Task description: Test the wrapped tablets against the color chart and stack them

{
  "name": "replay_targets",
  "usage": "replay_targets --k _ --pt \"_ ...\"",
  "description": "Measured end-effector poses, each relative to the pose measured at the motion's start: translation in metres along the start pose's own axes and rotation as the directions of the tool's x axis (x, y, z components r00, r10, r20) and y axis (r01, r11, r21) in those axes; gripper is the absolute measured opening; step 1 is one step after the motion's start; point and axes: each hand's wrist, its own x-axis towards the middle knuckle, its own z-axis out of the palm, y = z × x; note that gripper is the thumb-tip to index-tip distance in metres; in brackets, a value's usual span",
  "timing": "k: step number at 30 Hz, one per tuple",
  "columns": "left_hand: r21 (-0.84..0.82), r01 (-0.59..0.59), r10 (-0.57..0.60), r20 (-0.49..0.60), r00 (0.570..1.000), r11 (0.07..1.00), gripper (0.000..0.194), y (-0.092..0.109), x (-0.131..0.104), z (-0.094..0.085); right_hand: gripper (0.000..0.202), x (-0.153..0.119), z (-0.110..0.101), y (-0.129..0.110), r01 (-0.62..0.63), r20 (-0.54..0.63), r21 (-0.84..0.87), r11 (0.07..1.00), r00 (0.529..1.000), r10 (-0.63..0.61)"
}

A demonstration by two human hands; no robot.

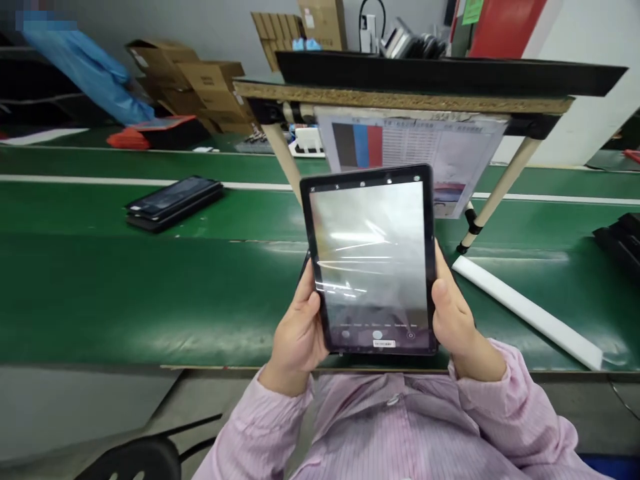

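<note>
Tablet: a black-framed tablet [373,260] is between the two hands in the middle of the view, above the near edge of a green bench [125,293]; whether it touches the bench is hard to tell.
Screen: lit and facing the wearer, pale grey with streaks of glare, small icons along the top, a round button near the bottom and a small white label below that.
Left hand: the left hand [297,330] grasps the tablet's left edge, thumb at the front, the other fingers mostly hidden behind.
Right hand: the right hand [454,317] grasps the right edge in the same way, thumb against the frame.
Sleeves: a pink striped shirt [390,427] covers both arms.
Right of the tablet: a long white strip [530,313] lies slantwise on the bench.
Left of the tablet: a dark flat stack [175,202], well apart from the hands.
Behind the tablet: a raised shelf [405,97] on pale legs, with a printed sheet [410,143] hanging below it, partly covered by the tablet.
Far side: cardboard boxes [213,87] and, at upper left, another person's blue sleeve [93,70].
Lower left: part of a black chair [145,460].
</note>
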Motion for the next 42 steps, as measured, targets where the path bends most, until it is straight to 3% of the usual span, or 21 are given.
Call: replay_targets --k 3,7,12,17,20,24,27,31,32,34,37,39,42 --pt "-0.049 0.053 -0.054 -0.005 0.999 0.997 0.054 -0.009 -0.002 0.003 0.073 0.011 -0.013 -0.016 0.049 0.107 -0.186 0.981 0.994 -0.029" --pt "-0.097 0.075 -0.077 -0.014 0.997 0.992 0.056 -0.016 -0.001 0.009 0.075 0.030 -0.027 -0.028 0.106 0.169 -0.259 0.960 0.984 -0.063" --pt "-0.081 0.084 -0.082 0.034 0.996 0.993 0.054 -0.024 -0.002 0.015 0.077 0.044 -0.036 -0.035 0.119 0.102 -0.308 0.944 0.991 -0.091" --pt "-0.068 0.092 -0.089 0.036 0.995 0.993 0.055 -0.025 -0.007 0.020 0.074 0.040 -0.045 -0.029 0.107 -0.002 -0.399 0.911 0.993 -0.117" --pt "-0.097 0.164 -0.164 0.008 0.986 0.982 0.062 -0.018 -0.010 0.033 0.074 0.039 -0.054 -0.018 0.040 -0.025 -0.399 0.916 0.998 -0.055" --pt "-0.151 0.327 -0.327 0.023 0.945 0.933 0.065 -0.013 -0.009 0.063 0.078 0.047 -0.070 0.013 -0.114 -0.138 -0.039 0.993 0.985 0.108" --pt "-0.189 0.447 -0.448 0.041 0.893 0.874 0.062 -0.018 -0.004 0.085 0.089 0.054 -0.084 0.048 -0.258 -0.171 0.161 0.953 0.943 0.284" --pt "-0.233 0.506 -0.529 -0.045 0.847 0.830 0.056 -0.030 0.005 0.100 0.104 0.054 -0.096 0.085 -0.403 -0.236 0.120 0.907 0.876 0.420" --pt "-0.235 0.500 -0.526 -0.060 0.848 0.833 0.055 -0.033 0.006 0.100 0.101 0.051 -0.098 0.087 -0.401 -0.267 0.048 0.915 0.878 0.398" --pt "-0.207 0.459 -0.480 -0.068 0.874 0.864 0.054 -0.037 0.006 0.099 0.085 0.042 -0.098 0.080 -0.319 -0.259 -0.191 0.928 0.929 0.266" --pt "-0.050 0.347 -0.347 -0.005 0.938 0.937 0.054 -0.039 -0.001 0.089 0.056 0.030 -0.092 0.052 -0.068 0.005 -0.582 0.811 0.996 0.087" --pt "0.089 0.207 -0.211 0.032 0.977 0.974 0.057 -0.034 -0.007 0.076 0.049 0.026 -0.085 0.036 0.065 0.174 -0.713 0.698 0.981 0.086" --pt "0.326 -0.102 0.109 -0.004 0.994 0.940 0.056 -0.020 -0.009 0.045 0.046 0.027 -0.077 0.029 0.147 0.280 -0.791 0.593 0.950 0.138"
